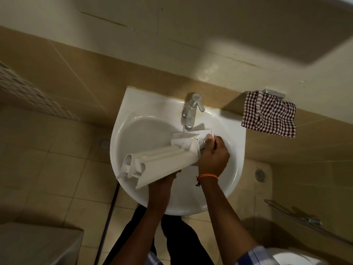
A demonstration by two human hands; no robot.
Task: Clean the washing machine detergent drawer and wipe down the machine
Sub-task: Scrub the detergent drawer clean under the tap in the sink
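Far left there's a patterned mosaic strip of wall tile [23, 88], and near left a pale boxy corner [38, 243], can't tell what it belongs to. A round floor drain [104, 144] sits just left of the white sink [133, 104], which hangs off the tan tiled wall.

The detergent drawer [164, 159] is held over the basin, tilted, with its front panel toward the near left and its back end up under the chrome tap [192, 109]. A thin stream of water runs from the spout onto that back end.

The left hand [168, 178] is mostly hidden under the drawer's front panel, so I can't tell how its grip sits, only that it's right up against the underside. The right hand [213, 155] has its fingers curled round the drawer's far end, thumb on top, so that grip is wrapped on the drawer. An orange thread band [208, 176] is on that wrist.

Right of the sink, a checked cloth [271, 115] hangs from a wall bracket, a second floor drain [260, 175] sits below it, and a metal rail [298, 215] is near right.
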